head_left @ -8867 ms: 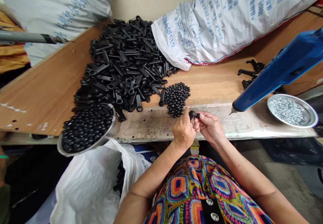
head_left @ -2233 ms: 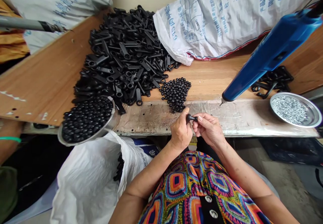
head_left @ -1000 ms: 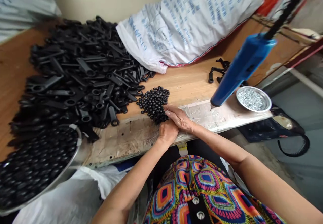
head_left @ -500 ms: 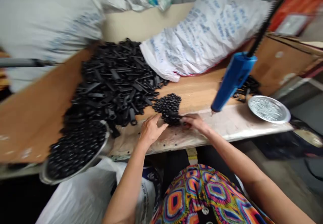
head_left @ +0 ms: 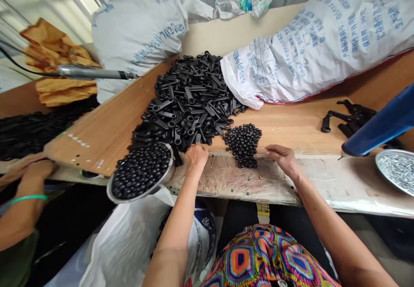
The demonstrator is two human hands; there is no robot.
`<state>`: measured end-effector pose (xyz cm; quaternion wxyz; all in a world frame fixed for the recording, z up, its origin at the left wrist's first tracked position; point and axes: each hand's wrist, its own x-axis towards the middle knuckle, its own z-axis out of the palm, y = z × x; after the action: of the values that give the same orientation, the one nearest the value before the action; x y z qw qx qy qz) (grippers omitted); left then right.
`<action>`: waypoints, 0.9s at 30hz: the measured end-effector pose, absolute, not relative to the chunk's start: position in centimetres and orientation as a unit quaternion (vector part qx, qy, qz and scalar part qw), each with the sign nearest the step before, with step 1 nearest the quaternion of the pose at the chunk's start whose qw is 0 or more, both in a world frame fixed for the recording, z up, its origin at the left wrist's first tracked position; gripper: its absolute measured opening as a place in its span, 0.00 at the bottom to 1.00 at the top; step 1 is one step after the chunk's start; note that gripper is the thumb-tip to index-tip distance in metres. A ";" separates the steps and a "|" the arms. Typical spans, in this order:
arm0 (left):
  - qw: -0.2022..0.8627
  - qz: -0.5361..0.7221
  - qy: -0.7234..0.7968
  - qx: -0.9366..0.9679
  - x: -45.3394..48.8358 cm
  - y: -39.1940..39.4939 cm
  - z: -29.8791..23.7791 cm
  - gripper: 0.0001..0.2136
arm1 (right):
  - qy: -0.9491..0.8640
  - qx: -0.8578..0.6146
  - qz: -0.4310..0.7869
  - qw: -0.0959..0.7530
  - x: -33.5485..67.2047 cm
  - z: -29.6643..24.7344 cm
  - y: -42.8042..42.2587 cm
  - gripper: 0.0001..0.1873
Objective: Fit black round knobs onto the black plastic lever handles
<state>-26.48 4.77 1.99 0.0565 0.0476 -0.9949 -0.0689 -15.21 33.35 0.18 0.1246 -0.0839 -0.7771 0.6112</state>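
Observation:
My left hand is at the front edge of a heap of black crank-handle parts, its fingers bent down and close together. Their tips are hidden, so what they hold cannot be made out. To its right, a small pile of round black knobs lies on the table. Just right of these is my right hand, thumb and fingers drawn together in a pinch, apart from the knobs. Anything between those fingertips is too small to tell. A metal bowl of the same knobs stands left of my left hand.
A blue power screwdriver hangs at right, above a dish of metal pins or screws. Black crank handles lie behind it. White sacks line the back. At far left are a co-worker's hands and a grey screwdriver.
The view has swung left. My hands were close together at the front of the knobs; now my left hand is at the heap of parts and my right has drawn away rightward.

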 end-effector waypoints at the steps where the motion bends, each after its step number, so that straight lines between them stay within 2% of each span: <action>1: 0.078 -0.055 -0.994 0.050 -26.6 4.8 1.8 0.16 | -0.828 -0.045 0.553 0.088 -14.9 0.2 32.8 0.13; 4: 0.118 -0.030 -0.991 0.053 -26.9 4.8 1.5 0.13 | -0.933 0.057 0.354 0.013 -14.3 0.6 31.8 0.11; 7: 0.092 -0.089 -0.989 0.069 -27.2 4.6 1.7 0.14 | -0.969 0.089 0.231 -0.017 -14.0 1.2 31.2 0.14; 12: 0.039 -0.230 -0.967 0.104 -27.7 3.8 3.2 0.20 | -0.982 0.092 0.162 -0.035 -14.7 1.6 30.5 0.13; 17: 0.009 -0.383 -0.920 0.082 -26.0 3.1 5.1 0.15 | -0.983 0.081 0.152 -0.066 -15.2 1.2 30.9 0.08; 20: -0.014 -0.506 -0.861 0.048 -23.7 4.1 5.7 0.15 | -0.968 0.056 0.241 -0.029 -14.7 1.1 31.2 0.09; 23: -0.042 -0.592 -0.804 0.016 -21.3 6.3 5.9 0.13 | -0.887 0.039 0.460 0.015 -13.5 1.4 31.0 0.11; 27: -0.122 -0.701 -0.702 -0.038 -18.0 9.9 6.0 0.08 | -0.697 0.021 0.717 0.000 -11.3 2.5 29.7 0.13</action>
<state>-18.00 9.92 6.02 -0.1219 -0.0383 -0.7015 -0.7011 -11.30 29.70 2.54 0.0002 0.0205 -0.6970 0.7168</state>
